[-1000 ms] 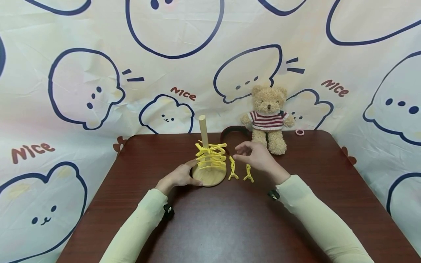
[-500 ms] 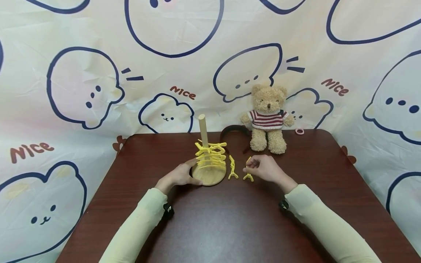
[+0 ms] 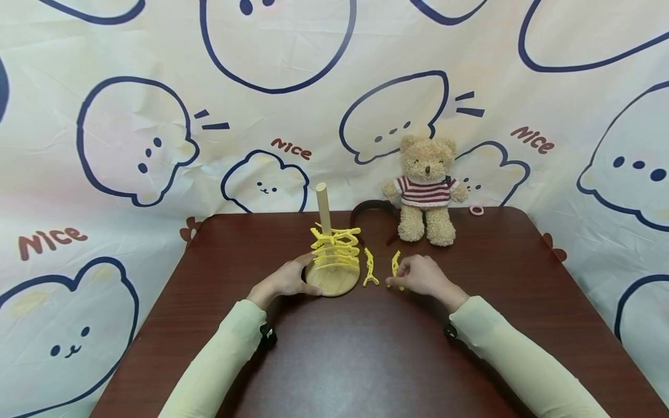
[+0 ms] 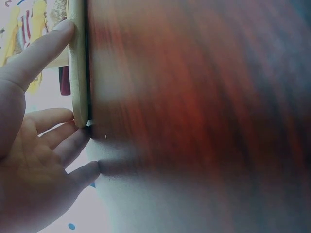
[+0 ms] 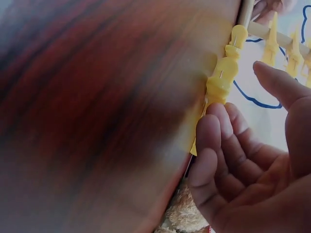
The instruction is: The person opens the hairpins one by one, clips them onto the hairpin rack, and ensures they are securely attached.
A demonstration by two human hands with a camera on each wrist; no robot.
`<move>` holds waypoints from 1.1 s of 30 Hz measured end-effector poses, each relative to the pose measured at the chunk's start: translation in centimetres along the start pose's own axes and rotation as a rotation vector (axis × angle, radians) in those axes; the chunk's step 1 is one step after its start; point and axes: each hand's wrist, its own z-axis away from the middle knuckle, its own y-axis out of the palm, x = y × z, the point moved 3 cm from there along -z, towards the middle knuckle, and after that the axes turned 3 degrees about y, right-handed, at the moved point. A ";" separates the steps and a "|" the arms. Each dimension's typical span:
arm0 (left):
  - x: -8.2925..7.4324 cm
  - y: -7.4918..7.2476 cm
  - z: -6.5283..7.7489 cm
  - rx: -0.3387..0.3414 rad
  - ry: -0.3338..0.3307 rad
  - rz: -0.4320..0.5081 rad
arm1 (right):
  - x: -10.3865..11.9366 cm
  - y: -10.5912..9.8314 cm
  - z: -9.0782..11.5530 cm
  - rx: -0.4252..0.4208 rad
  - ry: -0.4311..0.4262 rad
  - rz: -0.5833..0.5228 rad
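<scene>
In the head view, a wooden stand [image 3: 334, 283] with a round base and an upright post carries several yellow hair clips [image 3: 337, 251] around the post. My left hand [image 3: 284, 278] holds the base by its left rim; the left wrist view has the thumb [image 4: 60, 31] and fingers on either side of the rim. Right of the stand, one loose yellow hair clip [image 3: 370, 271] lies on the table. My right hand [image 3: 424, 276] is at a second loose hair clip [image 5: 221, 80], partly covering it. Its fingertips [image 5: 218, 114] touch or nearly touch that clip, thumb apart.
A teddy bear [image 3: 427, 190] in a striped shirt sits at the table's back edge. Beside it lies a dark headband [image 3: 373, 204], and a small pink ring [image 3: 476, 210] is to its right. A patterned cloth [image 3: 292, 116] hangs behind the brown table [image 3: 345, 360].
My right hand came down from above the clips to the right-hand loose clip, then slid slightly nearer to me along it. The left hand and stand kept their place.
</scene>
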 end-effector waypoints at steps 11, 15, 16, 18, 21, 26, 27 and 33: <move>0.0 0.0 0.0 0.004 -0.002 -0.002 | -0.9 -0.4 0.2 0.055 0.046 0.105; 0.1 0.0 0.0 0.003 -0.005 -0.006 | -1.5 -0.8 0.3 0.047 0.081 0.132; 0.1 0.0 0.0 0.002 -0.002 -0.008 | -1.6 -0.9 0.4 0.049 0.094 0.138; 0.1 0.0 0.0 0.005 -0.007 -0.007 | -1.8 -0.9 0.5 0.059 0.118 0.151; 0.2 0.0 0.0 0.007 -0.007 -0.002 | -1.8 -0.7 0.6 0.075 0.138 0.177; 0.2 0.1 0.0 0.004 -0.001 0.005 | -1.7 -0.7 0.6 0.080 0.147 0.211; 0.2 0.1 0.1 0.003 0.001 0.006 | -1.7 -0.7 0.6 0.080 0.146 0.209; -0.1 0.0 0.1 0.007 -0.002 0.015 | -2.4 -1.3 0.5 0.032 0.114 0.145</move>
